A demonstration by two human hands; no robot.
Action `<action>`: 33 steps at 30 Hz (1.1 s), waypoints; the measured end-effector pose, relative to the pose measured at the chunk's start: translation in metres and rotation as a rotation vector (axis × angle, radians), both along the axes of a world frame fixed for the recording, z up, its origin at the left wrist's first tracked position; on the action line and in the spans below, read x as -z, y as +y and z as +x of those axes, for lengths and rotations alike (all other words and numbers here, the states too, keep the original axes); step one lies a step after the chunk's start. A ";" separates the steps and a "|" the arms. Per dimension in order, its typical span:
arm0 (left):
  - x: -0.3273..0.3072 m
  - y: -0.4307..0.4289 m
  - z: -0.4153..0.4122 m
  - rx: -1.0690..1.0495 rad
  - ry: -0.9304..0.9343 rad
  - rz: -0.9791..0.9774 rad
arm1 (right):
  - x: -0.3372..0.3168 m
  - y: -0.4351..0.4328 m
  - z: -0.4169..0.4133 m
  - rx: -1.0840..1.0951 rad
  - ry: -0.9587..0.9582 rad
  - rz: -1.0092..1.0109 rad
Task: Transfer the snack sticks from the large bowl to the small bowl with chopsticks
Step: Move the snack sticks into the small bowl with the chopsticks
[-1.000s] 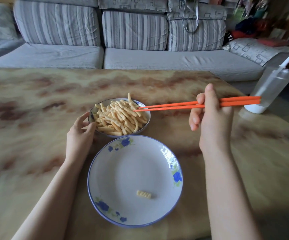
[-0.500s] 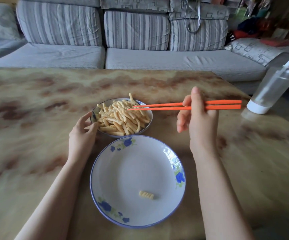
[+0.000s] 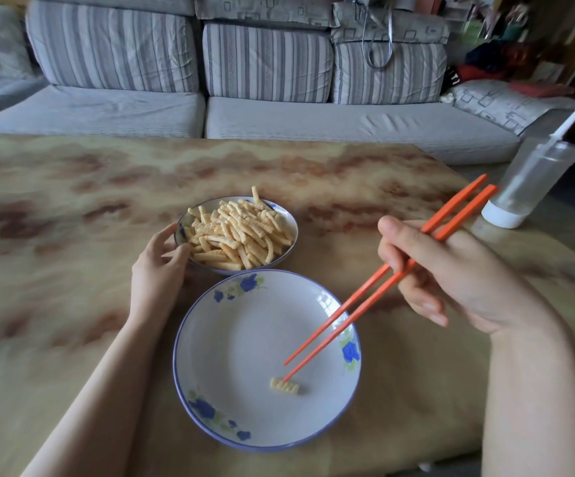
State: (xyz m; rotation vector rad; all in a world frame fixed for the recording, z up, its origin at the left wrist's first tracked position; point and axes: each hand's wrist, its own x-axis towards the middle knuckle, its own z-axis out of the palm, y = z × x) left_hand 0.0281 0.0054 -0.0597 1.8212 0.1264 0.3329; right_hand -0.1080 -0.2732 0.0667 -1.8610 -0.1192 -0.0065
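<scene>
The large white bowl [image 3: 189, 366] with blue flowers lies near me and holds one ridged snack stick [image 3: 286, 386]. Just behind it the small bowl [image 3: 287, 215] is heaped with yellow snack sticks [image 3: 241, 232]. My right hand [image 3: 451, 277] grips a pair of orange chopsticks [image 3: 372, 287] that slant down-left into the large bowl. Their tips are slightly apart, and the lower tip touches the lone stick. My left hand [image 3: 157, 273] rests against the left rim of the small bowl, fingers loosely curved along it.
A clear plastic bottle [image 3: 530, 180] with a white cap stands upside down at the table's right edge. The marbled table [image 3: 72, 235] spreads wide to the left. A grey striped sofa [image 3: 279, 98] runs behind the table.
My right hand swung the chopsticks from level over the small bowl down and back into the large bowl, tips now at the lone stick. The left hand stayed at the small bowl.
</scene>
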 end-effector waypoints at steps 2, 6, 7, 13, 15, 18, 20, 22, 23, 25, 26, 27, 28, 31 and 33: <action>0.000 -0.001 0.000 0.001 0.001 0.001 | -0.002 0.001 -0.002 -0.031 0.002 -0.008; 0.000 0.000 0.000 0.001 0.000 -0.005 | -0.003 0.005 -0.004 -0.094 0.011 -0.040; 0.000 0.000 0.000 0.001 -0.001 0.000 | -0.003 0.006 -0.003 -0.101 0.014 -0.044; 0.001 0.001 0.001 -0.003 -0.003 0.005 | 0.004 0.013 0.007 0.027 -0.019 0.000; 0.001 0.001 0.001 -0.003 -0.002 0.001 | 0.005 0.014 0.010 0.068 -0.045 0.031; 0.002 0.001 0.002 -0.007 0.003 0.006 | 0.006 0.014 0.014 0.151 -0.120 0.128; 0.002 0.001 0.002 -0.010 0.009 0.014 | 0.008 0.016 0.020 0.231 -0.209 0.216; 0.002 0.002 0.003 -0.010 0.015 0.011 | 0.009 0.021 0.027 0.330 -0.292 0.339; 0.003 0.002 0.003 -0.009 0.016 0.008 | 0.010 0.024 0.031 0.383 -0.324 0.406; 0.002 0.002 0.002 -0.008 0.017 0.000 | 0.012 0.031 0.040 0.480 -0.368 0.506; 0.002 0.001 0.002 -0.009 0.017 -0.002 | 0.014 0.035 0.043 0.520 -0.379 0.537; 0.002 0.001 0.002 -0.009 0.018 -0.002 | 0.016 0.038 0.047 0.555 -0.384 0.559; 0.002 0.001 0.002 -0.011 0.018 -0.002 | 0.018 0.041 0.051 0.581 -0.390 0.577; 0.001 0.001 0.001 -0.011 0.018 -0.001 | 0.024 0.050 0.062 0.618 -0.406 0.594; 0.001 0.001 0.001 -0.013 0.019 0.000 | 0.028 0.054 0.069 0.614 -0.408 0.564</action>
